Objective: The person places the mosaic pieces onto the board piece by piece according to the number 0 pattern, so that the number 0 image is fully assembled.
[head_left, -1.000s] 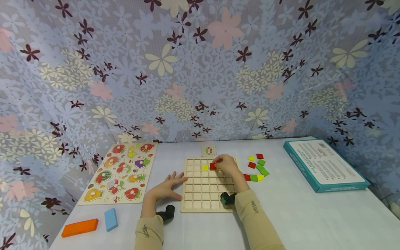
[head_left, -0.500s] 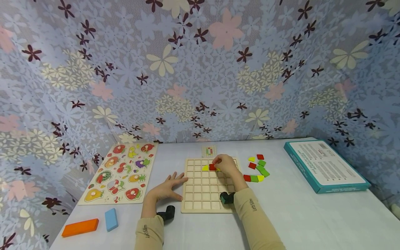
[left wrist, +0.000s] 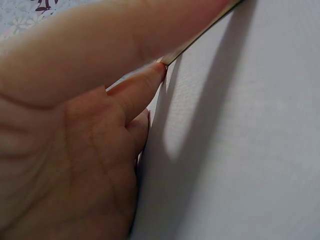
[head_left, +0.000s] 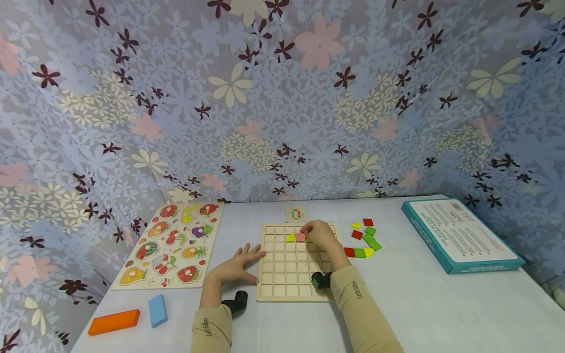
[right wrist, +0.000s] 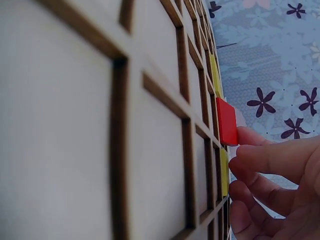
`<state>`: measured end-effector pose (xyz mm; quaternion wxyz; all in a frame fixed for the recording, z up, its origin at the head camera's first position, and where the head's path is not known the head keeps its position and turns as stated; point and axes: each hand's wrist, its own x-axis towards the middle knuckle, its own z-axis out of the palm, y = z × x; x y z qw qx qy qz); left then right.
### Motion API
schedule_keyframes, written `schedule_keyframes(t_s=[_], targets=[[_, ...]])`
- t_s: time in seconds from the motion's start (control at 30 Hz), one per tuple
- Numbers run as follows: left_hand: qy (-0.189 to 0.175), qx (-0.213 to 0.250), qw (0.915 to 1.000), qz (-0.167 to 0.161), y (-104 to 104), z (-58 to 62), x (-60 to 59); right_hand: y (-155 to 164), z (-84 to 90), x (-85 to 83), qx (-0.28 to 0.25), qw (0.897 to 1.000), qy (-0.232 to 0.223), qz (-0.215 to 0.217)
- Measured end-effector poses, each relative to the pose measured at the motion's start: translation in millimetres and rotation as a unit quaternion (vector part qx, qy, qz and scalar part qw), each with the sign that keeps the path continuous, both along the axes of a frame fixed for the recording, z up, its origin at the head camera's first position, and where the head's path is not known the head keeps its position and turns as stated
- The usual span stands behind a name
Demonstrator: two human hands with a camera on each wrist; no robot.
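Observation:
A wooden grid board (head_left: pixel 279 267) lies flat on the white table. My right hand (head_left: pixel 321 234) reaches over its upper part, fingertips pinching the edge of a red square tile (head_left: pixel 300 237). That red tile (right wrist: pixel 227 121) sits between two yellow pieces in the right wrist view, an upper yellow piece (right wrist: pixel 215 75) and a lower yellow piece (right wrist: pixel 224 172), and stands proud of the grid. From the head, the left yellow piece (head_left: pixel 290 238) shows well; fingers mostly cover the other. My left hand (head_left: pixel 233 267) spreads its fingers at the board's left edge, thumb and a fingertip touching it.
Behind the board lies a small pattern card (head_left: pixel 295 214). Loose red, green and yellow tiles (head_left: pixel 370 240) are scattered to the right, with a teal box (head_left: pixel 461 235) beyond. Leftward are a fruit puzzle board (head_left: pixel 169 245), a blue block (head_left: pixel 157 311) and an orange block (head_left: pixel 114 322).
The red tile, still at my right fingertips, has tilted so its top now looks pale pink instead of deep red. My left hand stays in place.

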<state>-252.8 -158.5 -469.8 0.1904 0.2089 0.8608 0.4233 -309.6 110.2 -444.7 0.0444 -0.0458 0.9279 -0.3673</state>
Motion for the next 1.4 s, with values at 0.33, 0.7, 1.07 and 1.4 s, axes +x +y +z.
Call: schedule_keyframes(t_s=[0.33,0.7,1.07,1.4], targets=[[0.0,-0.003,1.0,0.005,0.4,-0.4,-0.5,0.6,-0.1,1.7,0.001,1.0,-0.014,0.007],[-0.006,0.0,0.9999,0.009,0.9,0.3,-0.5,2.6,0.0,1.5,-0.008,1.0,0.003,0.016],[-0.009,0.0,0.9998,0.016,0.5,0.0,0.8,10.0,6.6,9.6,-0.03,0.999,0.033,0.014],[-0.006,-0.007,0.9999,0.011,0.6,0.3,0.2,25.3,9.1,12.6,-0.041,0.999,0.024,-0.007]])
